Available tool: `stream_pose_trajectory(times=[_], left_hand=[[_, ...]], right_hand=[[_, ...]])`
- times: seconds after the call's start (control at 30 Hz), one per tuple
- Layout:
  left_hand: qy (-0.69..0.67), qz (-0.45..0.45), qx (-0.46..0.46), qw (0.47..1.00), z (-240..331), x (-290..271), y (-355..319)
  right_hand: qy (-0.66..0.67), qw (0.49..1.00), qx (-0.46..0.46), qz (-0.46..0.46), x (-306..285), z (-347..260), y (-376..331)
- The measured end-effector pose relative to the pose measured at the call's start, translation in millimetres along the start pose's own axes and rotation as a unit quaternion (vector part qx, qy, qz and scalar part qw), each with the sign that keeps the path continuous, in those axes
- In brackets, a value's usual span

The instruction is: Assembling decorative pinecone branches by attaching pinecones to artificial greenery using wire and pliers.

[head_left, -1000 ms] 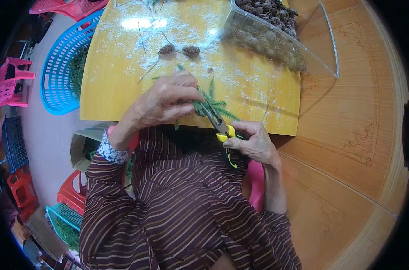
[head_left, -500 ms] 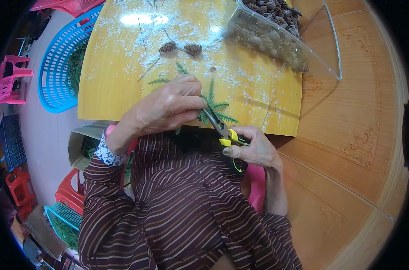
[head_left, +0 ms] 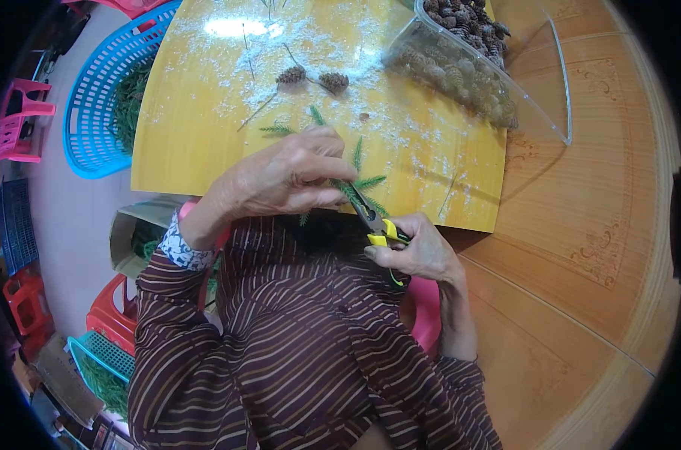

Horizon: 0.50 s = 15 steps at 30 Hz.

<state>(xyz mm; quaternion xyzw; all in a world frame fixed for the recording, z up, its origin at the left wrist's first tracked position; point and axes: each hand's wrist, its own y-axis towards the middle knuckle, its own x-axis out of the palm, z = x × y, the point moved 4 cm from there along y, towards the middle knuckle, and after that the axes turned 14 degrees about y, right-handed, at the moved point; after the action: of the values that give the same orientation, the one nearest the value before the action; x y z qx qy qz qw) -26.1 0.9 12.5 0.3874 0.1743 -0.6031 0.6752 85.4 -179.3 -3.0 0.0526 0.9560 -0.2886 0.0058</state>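
Note:
My left hand (head_left: 299,172) is closed, pinching a green artificial pine sprig (head_left: 369,182) near the front edge of the yellow board. Needled tips of the sprig stick out beyond the fingers on both sides. In my right hand (head_left: 419,249) are pliers (head_left: 370,217) with yellow-and-black handles. Their dark jaws reach up to the sprig beside my left fingertips; exactly what lies between the jaws is hidden. Farther up the board lie two brown pine cones (head_left: 291,75) on thin wire stems, among scattered white flakes.
A clear plastic box (head_left: 460,79) full of pine cones stands at the board's far right. The yellow board (head_left: 183,135) rests on a carved wooden table (head_left: 580,195). To the left are a blue basket (head_left: 93,142) of greenery, a cardboard box (head_left: 123,240) and a red stool (head_left: 112,315).
The view has shifted slightly. My hands stay together at the sprig, and the plier jaws now sit a little closer to my left fingers.

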Motion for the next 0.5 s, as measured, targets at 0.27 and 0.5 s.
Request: stream_pose_trajectory(times=[0.27,0.5], left_hand=[[-0.005,-0.031,0.008,0.999,-0.9,-0.8,2.1],[-0.013,0.005,0.016,1.0,-5.6,0.1,2.9]], right_hand=[[-0.026,0.999,-0.018,-0.008,0.1,0.7,2.3],[0.001,1.0,-0.022,0.01,5.8,1.9,4.7]])
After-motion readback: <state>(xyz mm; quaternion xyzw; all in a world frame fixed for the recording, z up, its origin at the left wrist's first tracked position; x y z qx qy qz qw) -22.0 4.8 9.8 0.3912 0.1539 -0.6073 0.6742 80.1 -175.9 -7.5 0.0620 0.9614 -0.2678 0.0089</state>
